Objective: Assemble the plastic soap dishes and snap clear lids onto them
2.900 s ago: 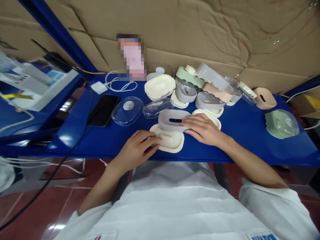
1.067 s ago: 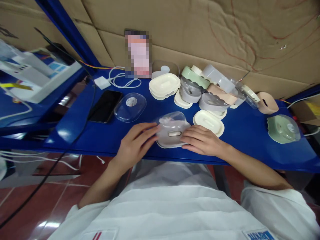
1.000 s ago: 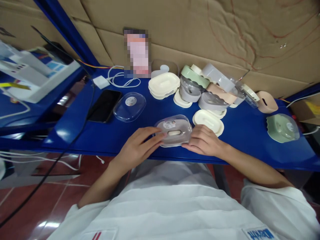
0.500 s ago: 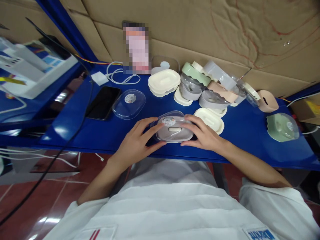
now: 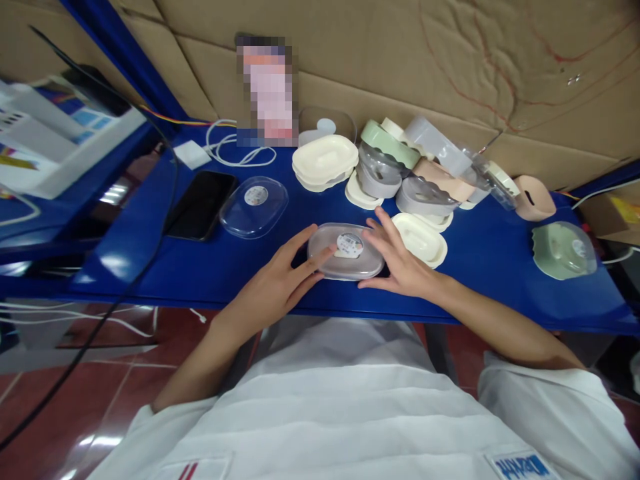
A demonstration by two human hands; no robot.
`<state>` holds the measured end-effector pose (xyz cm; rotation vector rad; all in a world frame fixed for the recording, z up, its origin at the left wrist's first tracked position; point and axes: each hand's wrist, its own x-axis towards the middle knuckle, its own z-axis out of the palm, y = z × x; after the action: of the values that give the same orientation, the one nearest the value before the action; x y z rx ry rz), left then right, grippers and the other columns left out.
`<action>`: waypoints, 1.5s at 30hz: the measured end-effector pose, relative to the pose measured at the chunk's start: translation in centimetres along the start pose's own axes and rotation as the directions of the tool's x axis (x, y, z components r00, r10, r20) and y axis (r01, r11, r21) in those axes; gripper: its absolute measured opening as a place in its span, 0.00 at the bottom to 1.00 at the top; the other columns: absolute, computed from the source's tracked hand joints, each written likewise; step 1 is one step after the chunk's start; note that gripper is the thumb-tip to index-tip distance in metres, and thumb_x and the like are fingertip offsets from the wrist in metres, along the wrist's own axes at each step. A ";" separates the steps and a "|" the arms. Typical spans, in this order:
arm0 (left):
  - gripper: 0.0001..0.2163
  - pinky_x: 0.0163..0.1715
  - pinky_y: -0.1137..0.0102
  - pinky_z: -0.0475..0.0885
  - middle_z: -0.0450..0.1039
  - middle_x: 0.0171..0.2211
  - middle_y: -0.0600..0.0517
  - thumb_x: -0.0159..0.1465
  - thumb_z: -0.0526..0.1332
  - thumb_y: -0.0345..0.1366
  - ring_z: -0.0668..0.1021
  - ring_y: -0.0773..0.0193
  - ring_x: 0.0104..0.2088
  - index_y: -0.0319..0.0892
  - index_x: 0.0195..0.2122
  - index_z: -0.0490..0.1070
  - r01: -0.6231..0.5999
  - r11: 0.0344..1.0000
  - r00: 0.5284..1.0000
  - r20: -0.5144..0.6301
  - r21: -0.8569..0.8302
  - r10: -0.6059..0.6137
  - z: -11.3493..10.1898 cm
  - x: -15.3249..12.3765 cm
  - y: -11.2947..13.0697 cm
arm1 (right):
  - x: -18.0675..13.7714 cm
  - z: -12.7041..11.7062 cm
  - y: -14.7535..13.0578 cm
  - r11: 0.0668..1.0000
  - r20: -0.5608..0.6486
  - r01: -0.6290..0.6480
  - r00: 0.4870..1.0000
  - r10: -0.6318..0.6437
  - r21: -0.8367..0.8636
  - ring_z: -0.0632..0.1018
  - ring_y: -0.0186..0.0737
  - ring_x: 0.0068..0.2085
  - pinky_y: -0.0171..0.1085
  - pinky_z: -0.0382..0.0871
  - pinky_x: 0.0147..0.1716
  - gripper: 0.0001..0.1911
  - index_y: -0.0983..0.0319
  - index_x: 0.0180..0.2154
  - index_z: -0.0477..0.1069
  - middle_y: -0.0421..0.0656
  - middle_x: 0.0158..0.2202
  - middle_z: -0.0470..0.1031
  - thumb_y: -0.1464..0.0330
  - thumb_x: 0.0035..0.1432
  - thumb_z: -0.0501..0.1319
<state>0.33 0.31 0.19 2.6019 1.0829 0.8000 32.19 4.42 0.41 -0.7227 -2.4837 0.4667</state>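
Note:
A grey soap box with a clear lid and a round sticker [image 5: 345,252] lies on the blue table [image 5: 210,267] near its front edge. My left hand [image 5: 280,283] touches its left side, fingers stretched, thumb on the lid. On the box's right side rests my right hand [image 5: 397,257], its fingers spread along the edge. Both hands press against the box from either side. A cream tray [image 5: 420,238] lies just behind my right hand.
A loose clear lid [image 5: 254,206] and a black phone [image 5: 200,204] lie to the left. Behind stand stacked cream trays [image 5: 325,160] and a heap of grey, green and pink box parts [image 5: 425,177]. A green covered box [image 5: 564,249] sits at right. White cables [image 5: 235,152] lie by the cardboard wall.
The clear lid has come down onto the grey box, which was earlier set on a cream base. My hands shifted from the top to the box's sides, fingers now spread.

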 end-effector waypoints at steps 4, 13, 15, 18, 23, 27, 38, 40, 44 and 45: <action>0.28 0.71 0.49 0.69 0.52 0.77 0.36 0.78 0.59 0.33 0.63 0.44 0.77 0.49 0.77 0.58 -0.007 1.000 1.000 0.001 0.010 0.007 -0.1 0.0 0.1 | 0.3 -0.5 -0.3 1.000 0.055 -0.001 0.998 0.002 -0.026 0.52 0.64 0.80 0.64 0.60 0.74 0.55 0.42 0.80 0.36 0.45 0.83 0.30 0.54 0.68 0.70; 0.26 0.67 0.48 0.74 0.56 0.75 0.36 0.77 0.60 0.36 0.73 0.45 0.68 0.50 0.75 0.61 0.019 0.999 1.000 -0.009 0.027 -0.019 -0.1 -0.1 -0.1 | 0.4 -1.2 -0.6 0.999 0.103 -0.042 0.994 0.041 0.005 0.56 0.59 0.80 0.60 0.59 0.76 0.47 0.49 0.81 0.44 0.51 0.82 0.44 0.53 0.71 0.66; 0.25 0.65 0.48 0.75 0.57 0.75 0.36 0.78 0.60 0.36 0.75 0.46 0.66 0.50 0.74 0.62 0.023 0.999 1.000 -0.011 0.026 -0.023 -0.1 -0.1 -0.1 | 0.3 -1.2 -0.6 0.999 0.106 -0.050 0.993 0.049 0.003 0.56 0.58 0.80 0.60 0.60 0.75 0.46 0.50 0.80 0.46 0.52 0.82 0.45 0.53 0.72 0.66; 0.24 0.64 0.49 0.77 0.57 0.75 0.37 0.78 0.60 0.37 0.75 0.47 0.66 0.50 0.73 0.63 0.042 0.999 0.999 0.007 0.011 -0.042 -0.2 -0.1 -0.1 | 0.5 -0.9 -0.7 0.998 0.101 -0.051 0.993 0.054 -0.024 0.57 0.58 0.79 0.60 0.61 0.75 0.48 0.51 0.80 0.46 0.53 0.81 0.47 0.52 0.70 0.67; 0.32 0.70 0.45 0.71 0.53 0.77 0.36 0.78 0.60 0.39 0.66 0.42 0.75 0.52 0.79 0.48 0.063 0.996 0.998 0.011 -0.069 -0.063 -0.2 -0.1 0.0 | 0.4 -1.7 -1.4 0.980 0.050 0.040 0.998 -0.031 -0.194 0.65 0.60 0.76 0.57 0.68 0.72 0.46 0.55 0.79 0.52 0.58 0.79 0.54 0.53 0.69 0.68; 0.37 0.71 0.45 0.70 0.48 0.80 0.37 0.77 0.61 0.43 0.62 0.42 0.77 0.52 0.81 0.40 0.091 0.988 0.996 -0.003 -0.128 -0.092 -0.3 -0.1 0.1 | -2.8 -5.8 -2.6 0.927 -0.025 -0.029 0.999 0.021 -0.375 0.67 0.63 0.74 0.58 0.68 0.72 0.46 0.52 0.78 0.56 0.54 0.78 0.57 0.55 0.67 0.71; 0.20 0.66 0.48 0.71 0.70 0.71 0.43 0.79 0.58 0.47 0.73 0.46 0.68 0.47 0.68 0.72 0.021 0.999 0.991 0.134 0.034 -0.026 0.3 0.0 -0.5 | -18.7 -9.9 -0.2 0.474 -0.550 -0.762 0.647 0.528 -0.442 0.64 0.64 0.76 0.58 0.64 0.72 0.47 0.56 0.74 0.62 0.60 0.76 0.59 0.43 0.63 0.68; 0.20 0.66 0.48 0.71 0.69 0.71 0.43 0.79 0.57 0.47 0.73 0.46 0.69 0.48 0.68 0.72 0.026 0.999 0.990 0.139 0.028 -0.030 0.3 0.0 -0.5 | -17.7 -9.6 0.7 0.472 -0.526 -0.758 0.652 0.546 -0.449 0.56 0.68 0.79 0.64 0.58 0.73 0.47 0.60 0.75 0.59 0.63 0.79 0.51 0.42 0.66 0.64; 0.20 0.66 0.47 0.72 0.69 0.71 0.42 0.79 0.57 0.46 0.73 0.46 0.69 0.47 0.68 0.72 0.023 0.999 0.988 0.150 0.040 -0.029 0.2 0.1 -0.4 | -12.2 -8.9 1.2 0.558 -0.491 -0.621 0.782 0.385 -0.551 0.64 0.67 0.75 0.68 0.58 0.71 0.34 0.59 0.70 0.68 0.59 0.75 0.62 0.48 0.72 0.62; 0.20 0.66 0.47 0.72 0.69 0.71 0.42 0.79 0.57 0.46 0.73 0.46 0.69 0.47 0.68 0.72 0.022 0.999 0.988 0.150 0.043 -0.029 0.2 0.1 -0.4 | -10.6 -8.4 1.1 0.623 -0.428 -0.556 0.829 0.361 -0.550 0.70 0.63 0.72 0.66 0.63 0.69 0.29 0.58 0.68 0.70 0.57 0.71 0.69 0.51 0.73 0.61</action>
<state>0.22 0.68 -0.08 2.6275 1.0980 0.5708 45.07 0.72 2.82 -1.6199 -2.1328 -0.3831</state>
